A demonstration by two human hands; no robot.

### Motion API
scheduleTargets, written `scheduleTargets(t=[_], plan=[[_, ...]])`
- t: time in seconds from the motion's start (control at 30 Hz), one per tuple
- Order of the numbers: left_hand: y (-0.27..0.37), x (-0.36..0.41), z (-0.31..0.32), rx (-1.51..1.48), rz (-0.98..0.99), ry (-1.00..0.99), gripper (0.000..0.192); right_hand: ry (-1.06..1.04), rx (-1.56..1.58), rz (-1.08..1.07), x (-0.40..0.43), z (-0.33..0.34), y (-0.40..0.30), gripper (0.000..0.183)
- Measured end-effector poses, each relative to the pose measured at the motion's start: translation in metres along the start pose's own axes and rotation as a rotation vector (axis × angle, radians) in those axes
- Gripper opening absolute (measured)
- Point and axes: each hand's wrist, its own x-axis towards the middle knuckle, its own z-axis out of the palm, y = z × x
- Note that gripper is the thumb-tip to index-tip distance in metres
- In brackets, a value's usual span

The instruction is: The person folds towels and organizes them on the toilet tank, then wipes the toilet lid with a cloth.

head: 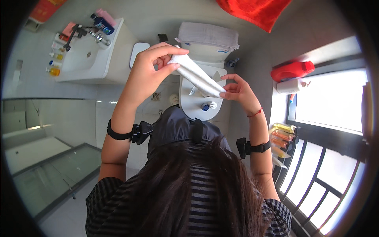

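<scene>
My left hand point(157, 63) pinches one end of a folded white cloth point(198, 74) between thumb and fingers. The other end is between the thumb and fingers of my right hand point(237, 89), so the cloth slants down to the right. It hangs above the closed white toilet lid point(189, 103), covering part of it. A small dark blue container point(205, 107) and a white cap-like item point(213, 105) stand on the lid. Pale items behind the cloth are partly hidden and hard to make out.
A washbasin point(86, 59) with a black faucet point(74, 34) and several bottles is at the left. Folded grey cloth point(208, 32) covers the cistern. On the right windowsill lie a red bottle point(288, 71) and a white pump bottle point(290, 86). A red cloth point(257, 11) hangs above.
</scene>
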Motion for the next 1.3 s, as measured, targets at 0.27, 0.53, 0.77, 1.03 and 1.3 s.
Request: scheduleTargets(t=[0.27,0.53,0.77,1.03,1.3], plan=[[0.003,-0.046,-0.020,-0.044,-0.011,0.118,0.032,-0.344,0.493,0.171,0.015,0.049,0.027,0.044],[-0.019,-0.081,-0.063,-0.076,-0.109,0.110,0.032,-0.165,0.918,0.120,0.008,0.097,0.051,0.027],[-0.041,-0.122,-0.122,-0.052,-0.134,0.114,0.031,0.005,0.776,-0.242,-0.003,0.162,0.018,0.029],[-0.050,-0.171,-0.197,0.163,-0.008,0.224,0.030,0.195,0.360,-0.488,-0.014,0.253,-0.048,0.045],[-0.027,-0.205,-0.252,0.290,0.136,0.269,0.027,0.182,0.212,-0.562,-0.034,0.312,-0.086,0.042]])
